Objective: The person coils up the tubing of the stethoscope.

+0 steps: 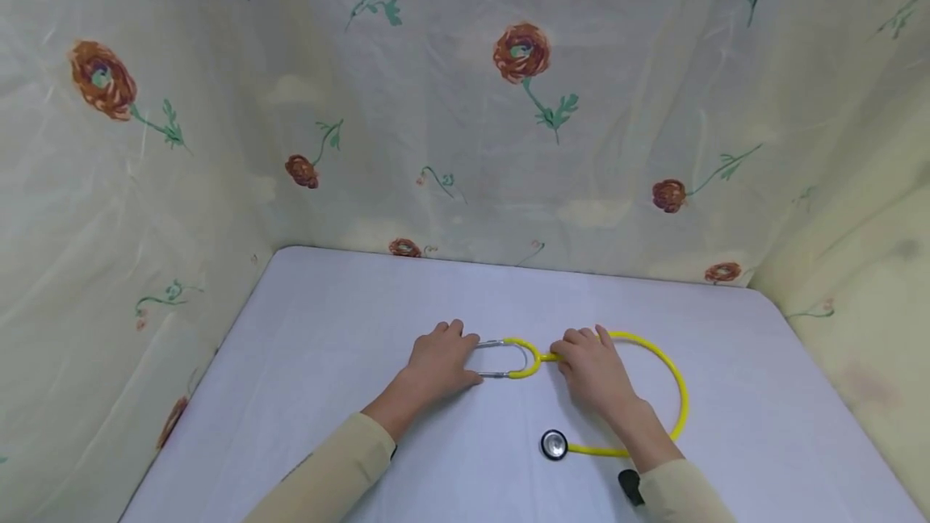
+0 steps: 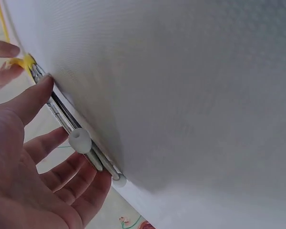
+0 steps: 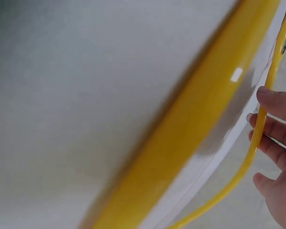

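A yellow stethoscope [image 1: 683,394] lies on the white table, its tubing looped out to the right. My left hand [image 1: 439,357] holds the metal ear tubes [image 1: 492,343], thumb on the near tube and fingers at the far one. In the left wrist view a pale ear tip [image 2: 80,140] shows beside the fingers. My right hand [image 1: 592,370] pinches the yellow tubing just right of the Y-joint, with thumb and fingers on either side of the tube [image 3: 261,121] in the right wrist view. The round chest piece [image 1: 555,445] rests on the table nearer to me.
The white tabletop [image 1: 327,305] has rounded far corners. Behind it and at both sides hangs a pale flowered sheet [image 1: 465,144]. A small black object [image 1: 630,487] shows beside the right sleeve [image 1: 683,491].
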A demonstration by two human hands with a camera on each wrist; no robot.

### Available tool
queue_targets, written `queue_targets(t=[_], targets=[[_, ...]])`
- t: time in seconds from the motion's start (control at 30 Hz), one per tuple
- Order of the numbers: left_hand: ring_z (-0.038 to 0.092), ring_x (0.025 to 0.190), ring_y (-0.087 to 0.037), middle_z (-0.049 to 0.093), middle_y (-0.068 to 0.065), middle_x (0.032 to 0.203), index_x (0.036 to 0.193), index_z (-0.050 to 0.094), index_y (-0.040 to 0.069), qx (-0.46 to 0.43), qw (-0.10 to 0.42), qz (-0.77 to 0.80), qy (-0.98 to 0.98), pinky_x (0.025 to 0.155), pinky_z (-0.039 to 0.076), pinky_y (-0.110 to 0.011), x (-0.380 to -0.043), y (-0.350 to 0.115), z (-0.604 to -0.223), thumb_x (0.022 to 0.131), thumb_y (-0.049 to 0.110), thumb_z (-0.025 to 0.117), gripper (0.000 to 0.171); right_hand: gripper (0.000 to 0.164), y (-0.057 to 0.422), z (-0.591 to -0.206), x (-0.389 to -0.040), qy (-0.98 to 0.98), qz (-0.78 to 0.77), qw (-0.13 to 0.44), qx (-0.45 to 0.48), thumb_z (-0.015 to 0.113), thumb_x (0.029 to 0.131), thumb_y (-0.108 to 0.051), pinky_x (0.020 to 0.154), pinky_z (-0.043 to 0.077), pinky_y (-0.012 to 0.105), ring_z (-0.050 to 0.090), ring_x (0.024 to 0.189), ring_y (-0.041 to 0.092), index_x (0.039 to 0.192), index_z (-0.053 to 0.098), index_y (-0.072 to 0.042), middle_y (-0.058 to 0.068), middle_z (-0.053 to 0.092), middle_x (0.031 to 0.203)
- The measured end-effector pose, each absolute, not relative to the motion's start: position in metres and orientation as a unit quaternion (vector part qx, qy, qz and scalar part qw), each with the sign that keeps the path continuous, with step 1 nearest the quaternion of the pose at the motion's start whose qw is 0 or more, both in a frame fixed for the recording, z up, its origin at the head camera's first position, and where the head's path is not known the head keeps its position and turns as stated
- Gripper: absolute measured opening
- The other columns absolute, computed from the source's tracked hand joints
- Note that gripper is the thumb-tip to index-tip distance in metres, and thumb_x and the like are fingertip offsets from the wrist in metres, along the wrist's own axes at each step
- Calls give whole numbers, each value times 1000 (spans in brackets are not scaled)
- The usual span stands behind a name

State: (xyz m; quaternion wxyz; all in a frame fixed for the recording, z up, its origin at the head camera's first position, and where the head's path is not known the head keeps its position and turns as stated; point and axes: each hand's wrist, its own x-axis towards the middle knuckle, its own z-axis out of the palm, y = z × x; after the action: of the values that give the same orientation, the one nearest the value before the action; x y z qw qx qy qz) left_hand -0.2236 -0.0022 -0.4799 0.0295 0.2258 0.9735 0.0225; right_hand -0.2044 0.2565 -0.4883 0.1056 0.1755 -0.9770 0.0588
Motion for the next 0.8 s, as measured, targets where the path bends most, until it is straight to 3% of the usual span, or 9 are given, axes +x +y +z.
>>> queue_targets(t=[0.17,0.3,0.63,0.8], targets=[[55,96,-18,58,-2,108,128,63,21,233,32,33,971,69,51,-33,-222,-1,-479,81,53,77,59,15,252,-479,-205,-976,69,111,174,76,82,-1,89,49,44,58,79,22,94,75,-9,1,62,83],[56,97,-18,59,-1,107,129,62,21,234,27,34,971,68,51,-33,-222,-3,-480,81,54,77,59,16,249,-472,-205,-978,88,103,159,75,82,1,72,50,34,56,74,17,95,75,-9,1,62,83],[55,88,-14,63,1,107,129,64,20,239,32,58,969,67,50,-30,-227,-4,-484,82,53,76,58,15,245,-461,-199,-980,114,89,137,75,85,-3,70,52,32,57,75,15,99,74,-9,1,63,86],[60,88,-12,69,3,109,130,64,21,247,43,105,962,75,51,-30,-227,-6,-481,86,47,74,52,14,246,-450,-195,-981,112,87,130,74,86,-5,72,54,33,58,77,15,100,73,-8,1,64,87]])
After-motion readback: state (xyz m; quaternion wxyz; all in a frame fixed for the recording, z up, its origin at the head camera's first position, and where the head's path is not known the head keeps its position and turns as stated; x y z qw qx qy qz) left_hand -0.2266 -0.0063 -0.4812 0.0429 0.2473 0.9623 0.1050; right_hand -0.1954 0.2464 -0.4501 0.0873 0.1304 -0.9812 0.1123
